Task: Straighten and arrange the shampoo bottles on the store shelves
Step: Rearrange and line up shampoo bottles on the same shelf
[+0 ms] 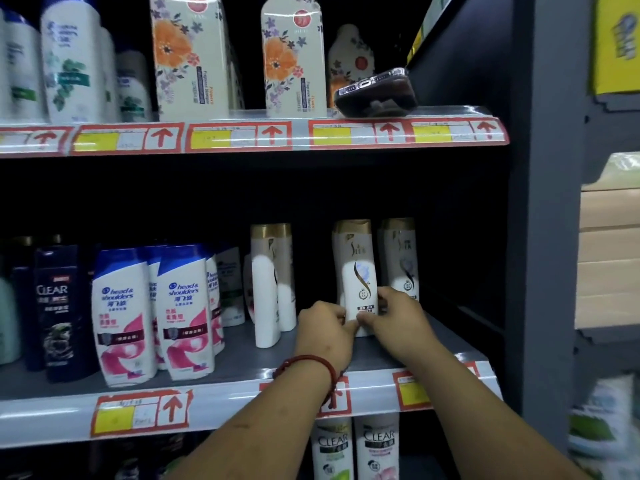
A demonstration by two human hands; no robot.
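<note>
A white shampoo bottle with a gold cap [356, 268] stands upright on the middle shelf [242, 393]. My left hand [325, 329] and my right hand [398, 315] both grip its lower part, fingers pinched on its base. A red string bracelet sits on my left wrist. A matching gold-capped bottle [401, 258] stands just right of it. Two more white gold-capped bottles [270, 285] stand to the left, turned sideways. Further left are white and blue Head & Shoulders bottles [156, 313] and a dark Clear bottle [55, 310].
The top shelf [242, 133] carries floral bottles [294, 60], green-and-white bottles at the left and a phone [375, 93] lying at its right end. White Clear bottles [355, 448] stand on the shelf below. A grey upright panel [547, 237] closes the shelf's right side.
</note>
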